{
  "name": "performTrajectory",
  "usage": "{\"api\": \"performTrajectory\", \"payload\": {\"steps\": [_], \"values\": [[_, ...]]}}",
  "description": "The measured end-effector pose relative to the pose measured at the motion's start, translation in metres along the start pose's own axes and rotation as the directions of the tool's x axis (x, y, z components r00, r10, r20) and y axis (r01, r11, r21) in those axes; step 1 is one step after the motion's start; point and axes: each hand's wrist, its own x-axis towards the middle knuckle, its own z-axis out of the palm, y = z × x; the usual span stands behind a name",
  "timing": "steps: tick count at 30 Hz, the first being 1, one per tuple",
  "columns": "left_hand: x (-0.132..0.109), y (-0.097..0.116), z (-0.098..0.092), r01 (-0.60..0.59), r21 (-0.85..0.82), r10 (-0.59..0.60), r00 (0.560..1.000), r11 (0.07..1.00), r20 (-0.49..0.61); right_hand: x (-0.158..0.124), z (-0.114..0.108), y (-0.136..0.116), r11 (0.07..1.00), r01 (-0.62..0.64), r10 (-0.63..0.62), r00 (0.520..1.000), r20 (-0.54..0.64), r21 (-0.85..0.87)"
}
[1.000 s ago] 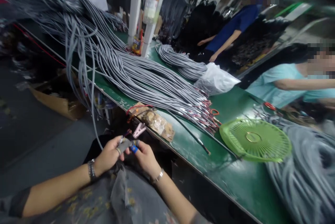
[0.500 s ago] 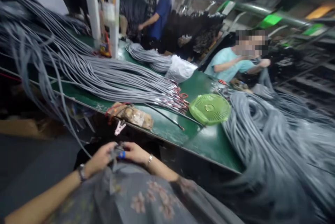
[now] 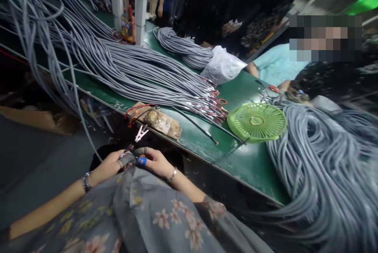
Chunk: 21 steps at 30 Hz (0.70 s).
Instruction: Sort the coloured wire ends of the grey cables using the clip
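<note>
My left hand (image 3: 110,166), with a metal watch at the wrist, is closed round the end of a grey cable (image 3: 85,129) that hangs down from the table's edge. Dark and reddish wire tips stick out above its fingers. Close beside it, my right hand (image 3: 154,162) is pinched at the same spot, with a blue wrap on one finger; what lies between its fingertips is too small to name. Both hands are over my lap, below the green table (image 3: 191,142). A pink clip (image 3: 141,133) is just above them at the table edge.
A bundle of grey cables (image 3: 132,71) lies along the table, beside a green basket (image 3: 256,122). More cables (image 3: 313,154) hang over at the right. A taped cardboard piece (image 3: 161,121) is at the front edge. A person in light blue (image 3: 274,62) is across the table.
The view has shifted, so the table things sit larger and the basket farther right. Both my hands remain together at the cable end. The person across the table has lowered their arms.
</note>
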Motion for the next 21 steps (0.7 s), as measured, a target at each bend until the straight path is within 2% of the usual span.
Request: {"api": "performTrajectory", "payload": {"steps": [3,5,8,11,13,16,18,21], "values": [[-0.001,-0.006,0.001,0.015,-0.005,-0.015,0.999,1.000,0.030,-0.001,0.003,-0.005,0.997,0.027,-0.019,0.993,0.114,-0.074],[0.000,-0.010,0.000,-0.025,0.003,0.025,0.999,1.000,0.039,-0.001,0.008,-0.011,0.993,0.052,-0.039,0.991,0.127,-0.101],[0.003,-0.012,-0.001,-0.065,0.036,0.063,0.997,0.997,0.033,0.002,0.015,-0.021,0.991,0.090,-0.088,0.996,0.032,-0.094],[0.003,-0.004,-0.001,-0.057,0.036,0.055,0.998,0.998,0.042,0.006,0.019,-0.029,0.992,0.115,-0.119,0.990,-0.075,-0.057],[0.000,0.006,-0.001,-0.031,-0.024,0.032,0.998,0.999,0.046,0.008,0.018,-0.032,0.996,0.091,-0.091,0.992,-0.085,-0.009],[-0.007,0.021,-0.002,-0.003,-0.113,0.008,0.999,0.994,0.038,0.009,0.015,-0.034,0.998,0.023,-0.022,1.000,-0.020,0.056],[-0.010,0.025,-0.002,-0.008,-0.093,0.009,1.000,0.996,0.011,0.008,0.014,-0.036,0.997,-0.011,0.010,1.000,0.003,0.081],[-0.013,0.024,-0.001,-0.014,0.004,0.014,1.000,1.000,0.008,0.006,0.017,-0.037,0.987,-0.069,0.073,0.997,-0.024,0.142]]}}
